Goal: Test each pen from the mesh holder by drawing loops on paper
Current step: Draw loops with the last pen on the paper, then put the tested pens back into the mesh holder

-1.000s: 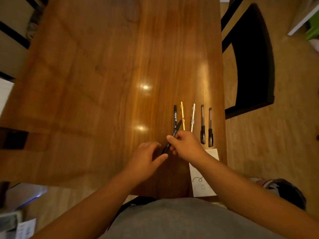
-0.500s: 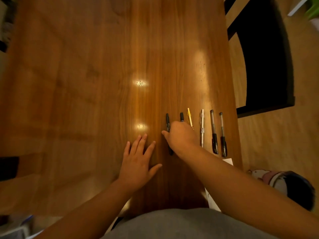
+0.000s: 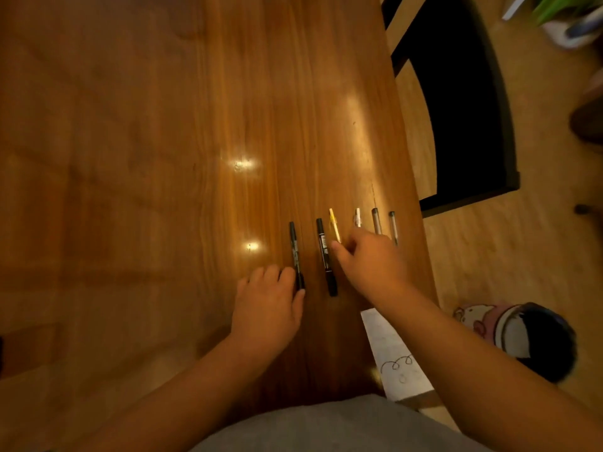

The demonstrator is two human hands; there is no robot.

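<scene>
Dim warm light; two glare spots on table (image 3: 248, 203); soft blur, edges bowed by wide-angle.

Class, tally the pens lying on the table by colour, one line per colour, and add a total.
Black pens: 2
Yellow pen: 1
White pen: 1
Clear pens: 2, partly under the right hand
Total: 6

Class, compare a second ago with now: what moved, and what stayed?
The right hand let go of the black pen, now laid at the row's left end, and moved right over the yellow pen. The left hand now rests beside that black pen. The other five pens and the paper stayed.
</scene>
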